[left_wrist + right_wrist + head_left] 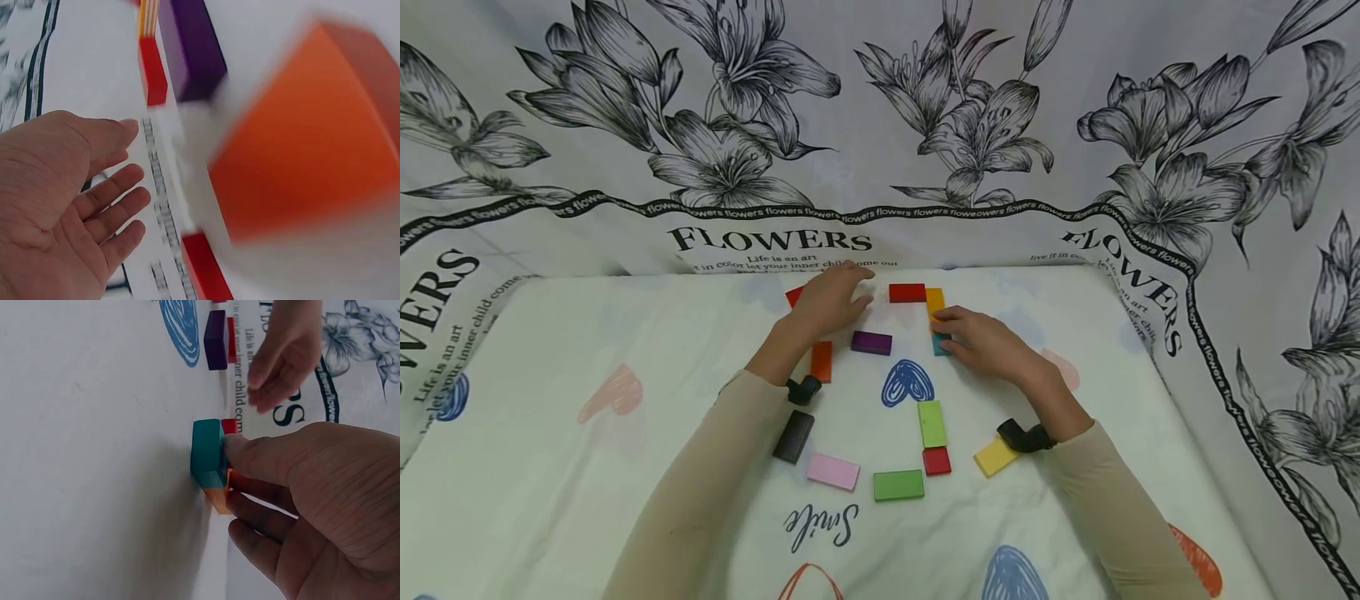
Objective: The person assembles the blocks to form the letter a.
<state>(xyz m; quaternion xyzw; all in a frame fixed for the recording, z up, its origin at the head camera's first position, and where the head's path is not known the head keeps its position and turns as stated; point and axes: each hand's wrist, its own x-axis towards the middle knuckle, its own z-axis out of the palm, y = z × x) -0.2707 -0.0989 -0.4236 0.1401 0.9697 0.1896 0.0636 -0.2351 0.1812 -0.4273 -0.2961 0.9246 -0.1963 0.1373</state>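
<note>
My right hand (988, 342) is at a teal block (208, 450), thumb against its side and the other fingers curled close by. An orange-yellow block (934, 302) lies end to end with the teal one, and my index finger reaches over it. A red block (907, 292) sits at the far end of that yellow block. Over the far left part of the layout hovers my left hand (829, 302), fingers loosely bent and holding nothing. Beneath it, a red block (794, 295) is partly hidden. A purple block (872, 342) and an orange block (822, 362) lie near that hand.
Closer to me lie black (793, 437), pink (833, 471) and green (898, 485) blocks. A light green block (932, 423) touches a small red block (936, 461). A yellow block (995, 457) is partly under the right wrist camera (1026, 435). A printed cloth (700, 308) covers the table.
</note>
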